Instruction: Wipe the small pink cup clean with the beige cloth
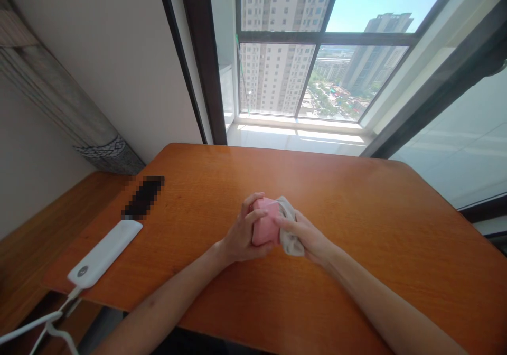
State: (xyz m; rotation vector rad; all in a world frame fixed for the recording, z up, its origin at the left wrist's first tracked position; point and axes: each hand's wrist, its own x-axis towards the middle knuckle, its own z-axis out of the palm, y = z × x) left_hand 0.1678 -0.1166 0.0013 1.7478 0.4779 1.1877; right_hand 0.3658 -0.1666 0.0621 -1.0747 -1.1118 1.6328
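Observation:
Over the middle of the wooden table (222, 180), my left hand (241, 239) is wrapped round a small pink box-shaped object (266, 222); its exact kind does not show. A bunched grey-white cloth (292, 243) is gripped in my right hand (307, 233). The cloth presses against the right side of the pink object, and my right thumb lies across the cloth near that side. Part of the pink object is hidden by my fingers and the cloth.
A white power strip (105, 254) lies at the table's left edge, its white cable (31, 328) running off the front left. Beyond it is a dark, pixelated flat object (143, 196). A window (297, 75) stands behind the table, and a curtain (79, 101) hangs at left.

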